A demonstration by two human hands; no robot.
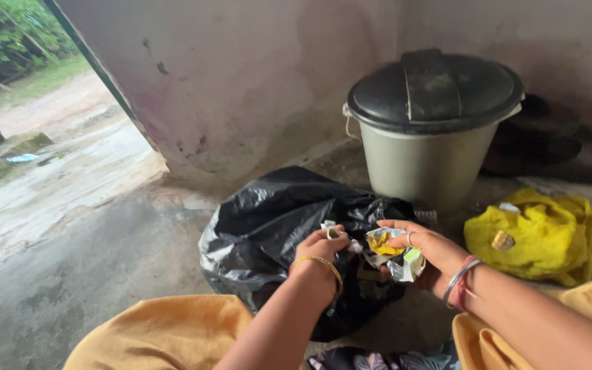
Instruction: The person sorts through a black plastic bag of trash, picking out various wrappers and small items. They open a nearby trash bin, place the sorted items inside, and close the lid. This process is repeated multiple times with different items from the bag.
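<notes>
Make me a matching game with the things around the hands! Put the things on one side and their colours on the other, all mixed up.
Things:
1. plastic bag
2. bin lid
3. crumpled cloth
4. bangle on the left wrist

Colours or looks:
a. gold
b. bright yellow
c. shiny black, wrinkled
d. dull black, round

Pairs: 1-c, 2-d, 3-b, 4-a

The right hand holds a crumpled wrapper over the bag.
</notes>
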